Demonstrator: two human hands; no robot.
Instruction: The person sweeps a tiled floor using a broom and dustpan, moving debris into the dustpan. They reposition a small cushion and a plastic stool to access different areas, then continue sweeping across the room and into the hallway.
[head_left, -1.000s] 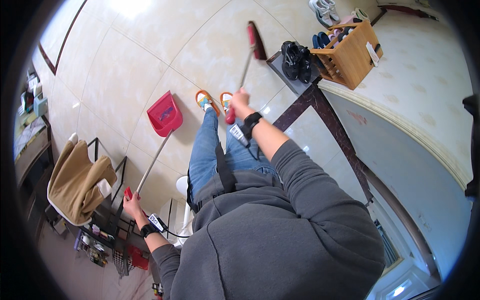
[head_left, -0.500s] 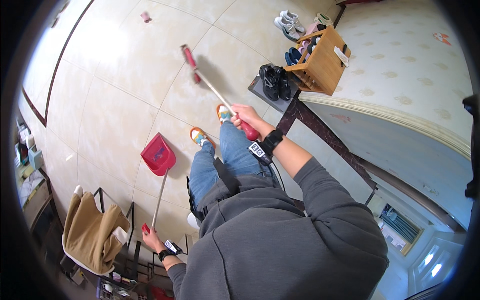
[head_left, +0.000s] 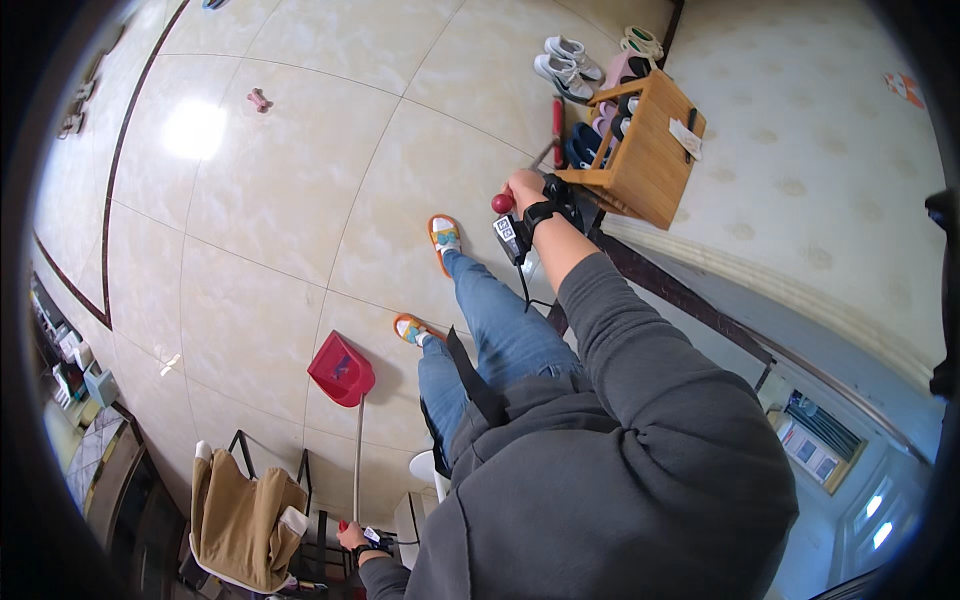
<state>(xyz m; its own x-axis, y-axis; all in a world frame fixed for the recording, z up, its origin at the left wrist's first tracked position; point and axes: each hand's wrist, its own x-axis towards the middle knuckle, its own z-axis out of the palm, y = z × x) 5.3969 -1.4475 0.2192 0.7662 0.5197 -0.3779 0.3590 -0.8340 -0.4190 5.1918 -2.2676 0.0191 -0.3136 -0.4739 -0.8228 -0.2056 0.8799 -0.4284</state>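
My right hand (head_left: 523,188) is closed around the handle of a broom, whose round red knob (head_left: 502,204) sticks out below the fist. The red broom head (head_left: 558,131) lies by the shoe rack (head_left: 655,160), near white sneakers (head_left: 567,67) and dark blue slippers (head_left: 586,147). Behind my wrist, black shoes (head_left: 566,200) are mostly hidden. At the lower left, my left hand (head_left: 352,537) grips the red end of a long thin handle. That handle leads up to a red dustpan (head_left: 342,370), which rests on the tiles with small dark bits in its pan.
A small pink bone-shaped object (head_left: 260,100) lies on the tiled floor. Brown cloth hangs over a chair (head_left: 250,520) at the lower left. A cluttered counter (head_left: 85,400) runs along the left side, and a patterned wall (head_left: 800,130) stands on the right.
The broom head has swung rightward from the open floor to the shoe rack. My right hand has moved up and right. The dustpan and my left hand appear lower and further right in view.
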